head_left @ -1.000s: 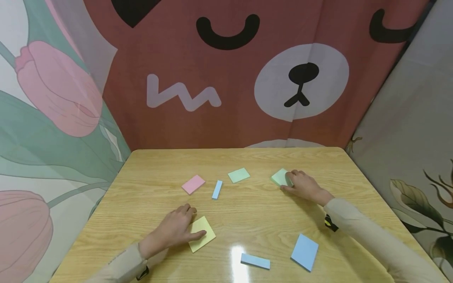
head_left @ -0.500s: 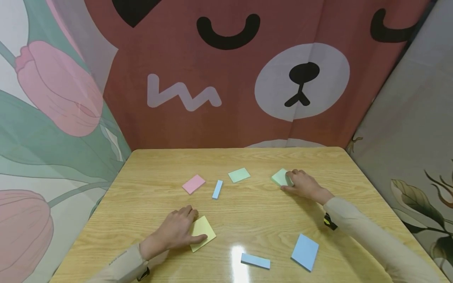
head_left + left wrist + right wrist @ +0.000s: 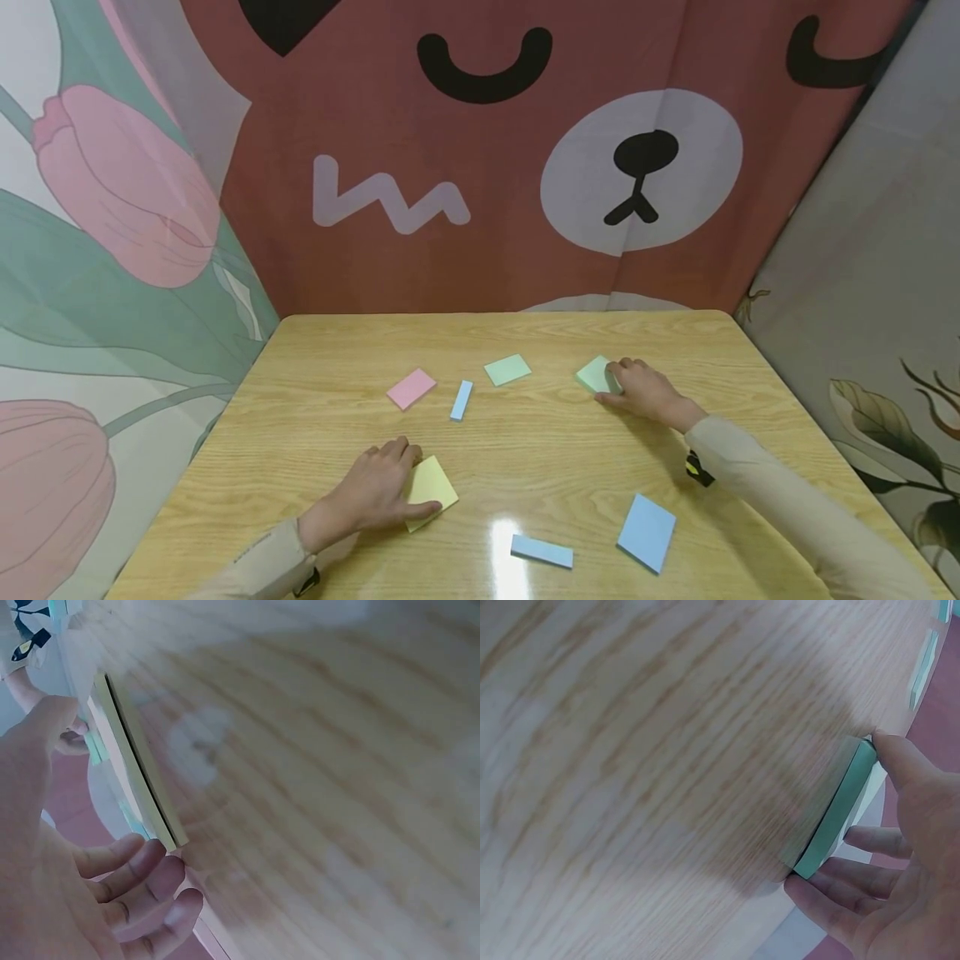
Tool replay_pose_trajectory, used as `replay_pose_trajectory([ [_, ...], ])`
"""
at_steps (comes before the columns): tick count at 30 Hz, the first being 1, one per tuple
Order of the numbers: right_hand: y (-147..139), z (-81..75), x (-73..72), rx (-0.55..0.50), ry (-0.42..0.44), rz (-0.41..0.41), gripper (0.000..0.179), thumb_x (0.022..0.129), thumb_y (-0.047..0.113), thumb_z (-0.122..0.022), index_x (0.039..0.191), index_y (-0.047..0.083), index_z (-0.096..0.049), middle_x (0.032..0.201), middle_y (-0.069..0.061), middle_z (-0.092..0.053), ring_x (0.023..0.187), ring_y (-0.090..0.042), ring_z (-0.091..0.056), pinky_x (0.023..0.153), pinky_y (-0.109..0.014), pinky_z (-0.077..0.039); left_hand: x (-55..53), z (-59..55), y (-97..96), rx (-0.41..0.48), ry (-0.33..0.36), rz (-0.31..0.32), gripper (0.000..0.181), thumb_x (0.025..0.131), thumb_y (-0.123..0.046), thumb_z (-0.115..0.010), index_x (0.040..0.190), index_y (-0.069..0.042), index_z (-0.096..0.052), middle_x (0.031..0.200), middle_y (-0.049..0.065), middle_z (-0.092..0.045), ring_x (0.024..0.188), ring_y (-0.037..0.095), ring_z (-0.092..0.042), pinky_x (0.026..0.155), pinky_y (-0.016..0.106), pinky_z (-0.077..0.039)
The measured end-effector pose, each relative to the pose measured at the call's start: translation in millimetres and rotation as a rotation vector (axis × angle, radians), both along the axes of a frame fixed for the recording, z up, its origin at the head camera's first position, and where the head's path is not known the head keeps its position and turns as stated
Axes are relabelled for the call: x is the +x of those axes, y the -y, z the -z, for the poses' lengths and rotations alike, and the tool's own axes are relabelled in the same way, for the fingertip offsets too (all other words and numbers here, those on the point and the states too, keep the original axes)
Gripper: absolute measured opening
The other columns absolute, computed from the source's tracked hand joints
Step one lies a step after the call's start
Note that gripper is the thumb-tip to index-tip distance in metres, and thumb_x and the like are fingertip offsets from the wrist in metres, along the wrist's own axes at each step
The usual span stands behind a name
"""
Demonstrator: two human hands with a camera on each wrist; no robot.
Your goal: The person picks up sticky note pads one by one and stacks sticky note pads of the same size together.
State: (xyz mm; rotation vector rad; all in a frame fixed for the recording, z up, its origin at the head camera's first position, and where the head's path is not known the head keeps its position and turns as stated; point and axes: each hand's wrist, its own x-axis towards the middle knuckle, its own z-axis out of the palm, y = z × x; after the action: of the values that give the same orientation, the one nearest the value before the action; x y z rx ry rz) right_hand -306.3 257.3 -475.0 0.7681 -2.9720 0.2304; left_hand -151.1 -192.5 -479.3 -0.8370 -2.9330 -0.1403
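A yellow sticky note pad (image 3: 433, 482) lies flat on the wooden table, left of the middle. My left hand (image 3: 373, 485) spans it, thumb over the near side and fingertips at the far corner; in the left wrist view the bent fingers (image 3: 154, 874) meet one end of the pad (image 3: 135, 769). Farther back on the right, my right hand (image 3: 643, 392) holds a thick green sticky note pad (image 3: 595, 375) that rests on the table. The right wrist view shows its thumb (image 3: 904, 759) at one end of the green pad (image 3: 840, 810) and fingers at the other.
At the back lie a pink pad (image 3: 412, 389), a narrow blue pad (image 3: 461, 401) and a thin green pad (image 3: 507, 370). Nearer the front are another narrow blue pad (image 3: 542, 552) and a larger blue pad (image 3: 647, 533). A printed curtain (image 3: 480, 267) hangs behind the table (image 3: 330, 350).
My left hand shifts very slightly toward the yellow pad, its thumb sliding a little nearer the pad's front edge. The right hand keeps still on the green pad.
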Motion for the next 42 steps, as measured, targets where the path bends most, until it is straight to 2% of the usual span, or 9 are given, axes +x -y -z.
replay_pose_trajectory([
  [3, -0.3, 0.3, -0.4, 0.005, -0.004, -0.002, 0.063, 0.09, 0.043, -0.071, 0.123, -0.008, -0.058, 0.107, -0.026, -0.061, 0.089, -0.037, -0.061, 0.065, -0.046, -0.051, 1.1, -1.0, -1.1, -0.009, 0.003, 0.005, 0.09, 0.078, -0.08, -0.057, 0.117, 0.0, -0.063, 0.103, 0.012, -0.059, 0.088, 0.023, -0.06, 0.072, 0.043, -0.053],
  [6, -0.4, 0.3, -0.8, 0.008, -0.005, 0.003, 0.062, 0.09, 0.044, -0.072, 0.124, -0.007, -0.059, 0.107, -0.025, -0.062, 0.089, -0.036, -0.061, 0.065, -0.045, -0.051, 2.5, -1.8, -2.1, -0.001, 0.013, 0.014, 0.091, 0.077, -0.079, -0.06, 0.119, 0.002, -0.062, 0.1, 0.009, -0.055, 0.086, 0.02, -0.056, 0.071, 0.042, -0.052],
  [11, 0.8, 0.1, -0.3, 0.006, -0.006, 0.005, 0.062, 0.089, 0.043, -0.072, 0.124, -0.007, -0.059, 0.107, -0.025, -0.062, 0.089, -0.035, -0.061, 0.066, -0.045, -0.051, 4.4, -0.4, -2.0, 0.005, -0.011, 0.039, 0.088, 0.077, -0.074, -0.065, 0.12, 0.004, -0.063, 0.1, 0.009, -0.055, 0.084, 0.019, -0.055, 0.074, 0.044, -0.053],
  [16, 1.6, 0.1, 0.1, 0.006, -0.002, 0.008, 0.064, 0.089, 0.043, -0.073, 0.124, -0.008, -0.058, 0.108, -0.026, -0.062, 0.09, -0.037, -0.062, 0.067, -0.047, -0.053, 4.6, 3.6, -0.7, -0.019, -0.045, 0.059, 0.086, 0.079, -0.074, -0.063, 0.117, 0.003, -0.064, 0.097, 0.007, -0.053, 0.08, 0.016, -0.052, 0.069, 0.04, -0.051],
  [22, 3.0, -0.7, 0.4, 0.015, -0.003, 0.013, 0.064, 0.089, 0.043, -0.072, 0.125, -0.008, -0.058, 0.108, -0.027, -0.062, 0.092, -0.038, -0.062, 0.069, -0.048, -0.053, 5.4, 4.9, 0.2, -0.012, -0.068, 0.078, 0.088, 0.081, -0.075, -0.06, 0.117, 0.004, -0.064, 0.098, 0.008, -0.053, 0.079, 0.016, -0.051, 0.07, 0.041, -0.05],
  [29, 4.5, -2.7, 0.9, 0.015, -0.017, 0.009, 0.06, 0.088, 0.04, -0.074, 0.12, -0.009, -0.059, 0.102, -0.024, -0.062, 0.084, -0.033, -0.061, 0.062, -0.042, -0.051, 5.3, 5.1, 1.8, -0.031, -0.095, 0.107, 0.086, 0.081, -0.074, -0.06, 0.119, 0.003, -0.063, 0.098, 0.006, -0.052, 0.082, 0.016, -0.049, 0.07, 0.037, -0.047],
  [34, 7.3, -5.6, 2.8, 0.011, -0.003, 0.012, 0.057, 0.089, 0.038, -0.074, 0.117, -0.008, -0.06, 0.097, -0.022, -0.061, 0.077, -0.029, -0.058, 0.057, -0.039, -0.048, 4.9, 3.7, 1.2, -0.038, -0.072, 0.101, 0.082, 0.08, -0.07, -0.063, 0.119, 0.003, -0.062, 0.097, 0.006, -0.051, 0.083, 0.015, -0.047, 0.071, 0.036, -0.046],
  [42, 7.5, -6.0, 2.5, 0.019, 0.027, 0.023, 0.056, 0.09, 0.038, -0.073, 0.119, -0.008, -0.059, 0.1, -0.023, -0.061, 0.08, -0.029, -0.057, 0.059, -0.039, -0.048, 4.5, 2.9, -3.0, -0.002, -0.012, 0.079, 0.081, 0.078, -0.065, -0.068, 0.122, 0.002, -0.06, 0.099, 0.006, -0.05, 0.085, 0.016, -0.045, 0.073, 0.036, -0.044],
])
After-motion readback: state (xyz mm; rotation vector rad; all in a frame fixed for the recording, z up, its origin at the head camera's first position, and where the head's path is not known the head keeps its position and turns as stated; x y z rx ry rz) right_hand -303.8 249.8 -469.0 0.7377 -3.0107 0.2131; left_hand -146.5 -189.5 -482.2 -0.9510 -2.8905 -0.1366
